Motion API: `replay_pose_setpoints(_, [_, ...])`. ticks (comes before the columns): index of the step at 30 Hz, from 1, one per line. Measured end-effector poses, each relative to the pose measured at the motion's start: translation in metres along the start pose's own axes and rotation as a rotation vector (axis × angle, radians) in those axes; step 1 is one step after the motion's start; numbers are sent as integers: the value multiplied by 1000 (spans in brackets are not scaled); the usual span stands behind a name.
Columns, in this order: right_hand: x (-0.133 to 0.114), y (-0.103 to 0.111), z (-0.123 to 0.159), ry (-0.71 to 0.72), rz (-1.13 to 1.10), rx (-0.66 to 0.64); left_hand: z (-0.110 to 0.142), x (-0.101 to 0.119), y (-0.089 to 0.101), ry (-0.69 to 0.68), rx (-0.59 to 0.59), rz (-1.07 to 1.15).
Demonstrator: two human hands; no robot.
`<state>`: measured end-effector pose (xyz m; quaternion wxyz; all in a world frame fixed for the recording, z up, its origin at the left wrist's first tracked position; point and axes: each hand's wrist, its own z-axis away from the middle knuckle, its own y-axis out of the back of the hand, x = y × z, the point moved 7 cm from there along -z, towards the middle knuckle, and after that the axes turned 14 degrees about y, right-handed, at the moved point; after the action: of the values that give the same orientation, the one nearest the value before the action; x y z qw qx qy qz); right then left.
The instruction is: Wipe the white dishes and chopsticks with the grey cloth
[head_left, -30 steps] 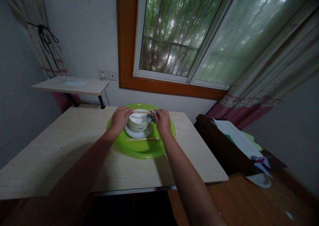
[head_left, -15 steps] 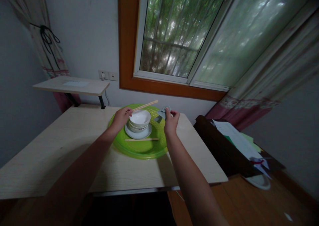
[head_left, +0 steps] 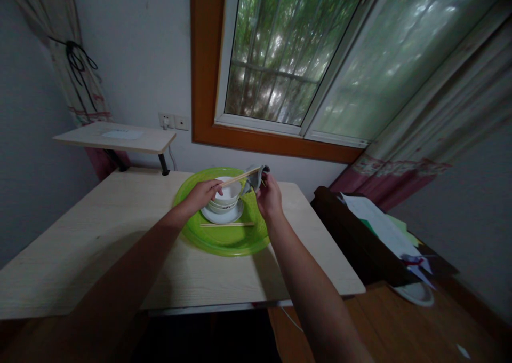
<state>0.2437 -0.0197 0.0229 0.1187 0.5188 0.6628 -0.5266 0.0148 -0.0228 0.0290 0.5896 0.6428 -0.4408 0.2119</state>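
My left hand [head_left: 205, 195] is closed around one end of a pair of chopsticks [head_left: 240, 176], held slanting up to the right above the bowls. Their far end meets a grey cloth [head_left: 253, 179], which my right hand [head_left: 270, 196] grips. Below the chopsticks, white bowls [head_left: 229, 193] stand stacked on a white plate [head_left: 222, 218]. In front of that plate another pair of chopsticks [head_left: 227, 225] lies flat. All of these rest in or over a round green tray [head_left: 224, 250].
The tray stands on a pale wooden table [head_left: 132, 235]. At the back left rises a small raised shelf [head_left: 116, 137] with a paper on it. A dark brown piece of furniture [head_left: 356, 240] with papers stands right of the table. The window [head_left: 280, 53] is behind.
My right hand has brought the cloth left onto the tip of the chopsticks. My left hand has shifted slightly right and down with the chopsticks.
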Motion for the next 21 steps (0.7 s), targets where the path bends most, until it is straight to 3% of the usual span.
replay_pose_setpoints(3, [2,-7,4,-46,-29,-64,0,-1,-1,-12,-10,-9])
replay_pose_setpoints(8, [-4,-10,3,68,25,-55,2,0,-5,-48,-73,2])
replay_pose_setpoints(12, [2,-11,4,59,100,-84,3,4,-5,-52,-88,18])
replay_pose_setpoints(18, [23,-24,14,-19,276,-327,6,12,-4,-55,-87,21])
replay_pose_setpoints(21, [19,-22,13,-6,281,-292,7,14,-4,-44,-95,11])
